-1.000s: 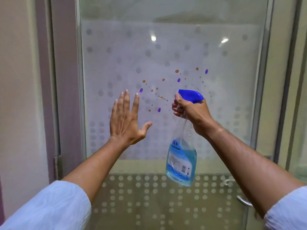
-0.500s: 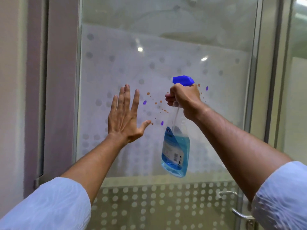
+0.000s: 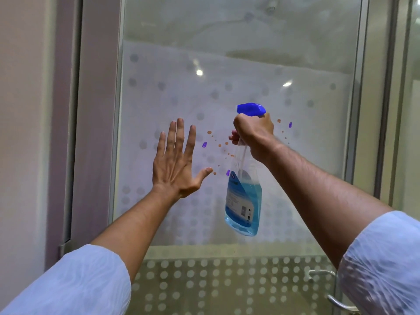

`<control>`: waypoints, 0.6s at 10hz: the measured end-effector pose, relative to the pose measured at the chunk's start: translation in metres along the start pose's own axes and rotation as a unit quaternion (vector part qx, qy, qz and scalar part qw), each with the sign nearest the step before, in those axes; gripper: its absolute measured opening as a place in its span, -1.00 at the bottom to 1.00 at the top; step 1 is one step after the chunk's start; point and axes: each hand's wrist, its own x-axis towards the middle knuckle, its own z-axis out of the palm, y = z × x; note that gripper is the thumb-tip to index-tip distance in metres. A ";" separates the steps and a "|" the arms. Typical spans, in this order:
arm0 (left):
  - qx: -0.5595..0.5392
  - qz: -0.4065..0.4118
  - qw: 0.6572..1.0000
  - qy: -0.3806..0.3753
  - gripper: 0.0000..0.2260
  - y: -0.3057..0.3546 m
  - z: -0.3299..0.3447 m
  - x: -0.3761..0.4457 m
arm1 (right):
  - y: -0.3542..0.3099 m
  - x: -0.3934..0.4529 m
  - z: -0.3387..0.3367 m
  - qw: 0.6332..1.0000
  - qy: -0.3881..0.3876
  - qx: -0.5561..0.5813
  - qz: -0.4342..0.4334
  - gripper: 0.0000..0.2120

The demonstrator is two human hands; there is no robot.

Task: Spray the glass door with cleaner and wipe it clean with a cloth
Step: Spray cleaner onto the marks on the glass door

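Note:
A frosted glass door (image 3: pixel 306 123) with a dot pattern fills the view. Orange and purple spots (image 3: pixel 220 145) speckle its middle. My right hand (image 3: pixel 254 133) is closed around the neck and trigger of a clear spray bottle (image 3: pixel 244 201) with a blue head and blue liquid, held upright in front of the spots. My left hand (image 3: pixel 176 164) is spread flat with fingers apart against or just off the glass, left of the spots. It holds nothing. No cloth is in view.
A metal door frame (image 3: pixel 116 133) and a mauve wall strip (image 3: pixel 59 133) run down the left. A metal door handle (image 3: pixel 338 303) sits at the lower right, beside another glass panel (image 3: pixel 409 133).
The view has shifted so the door sits lower and more to the right. My right hand has lifted the bottle a little relative to the spots. My left hand stays spread in place.

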 end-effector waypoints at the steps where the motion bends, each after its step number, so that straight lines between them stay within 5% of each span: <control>1: 0.001 0.000 1.000 -0.004 -0.03 0.003 0.001 -0.001 | 0.002 0.005 -0.010 1.000 0.009 0.001 0.001 -0.90; 6: -0.029 0.007 1.000 -0.006 -0.07 0.029 0.000 -0.002 | 0.013 0.038 -0.108 0.988 0.145 -0.050 0.012 -0.82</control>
